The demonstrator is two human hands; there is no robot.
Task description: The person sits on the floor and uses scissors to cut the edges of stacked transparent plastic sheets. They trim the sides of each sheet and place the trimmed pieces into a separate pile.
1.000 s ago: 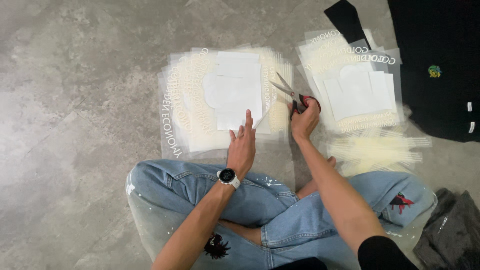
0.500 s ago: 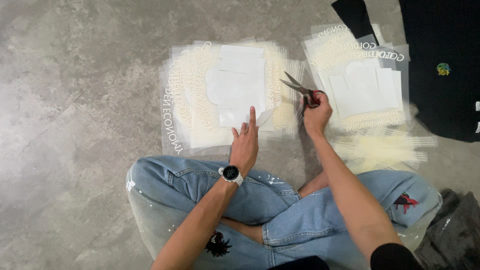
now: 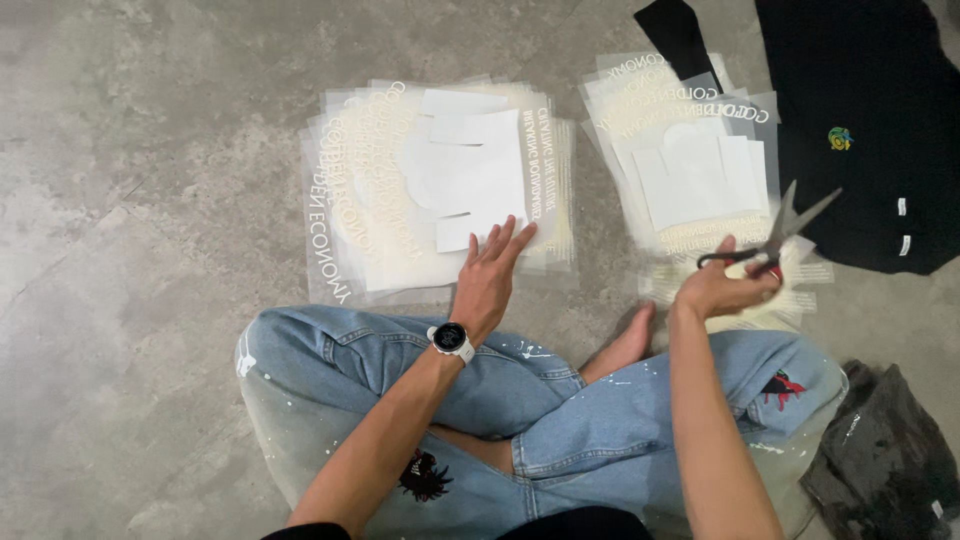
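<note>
Right hand [image 3: 722, 290] is closed around the scissors [image 3: 775, 238], blades parted and raised above the right stack of sheets [image 3: 690, 170]. Left hand [image 3: 490, 278] lies flat, fingers spread, on the left stack of sheets [image 3: 440, 190] on the floor [image 3: 150, 200]. Loosely fanned film may be displaced; open blades may snag the black shirt [image 3: 865, 110].

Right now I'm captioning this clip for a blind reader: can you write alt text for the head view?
Seated cross-legged on a grey concrete floor, a person rests the left hand on a stack of clear printed sheets and holds open scissors in the right hand over a second stack. Black garments lie nearby.
</note>
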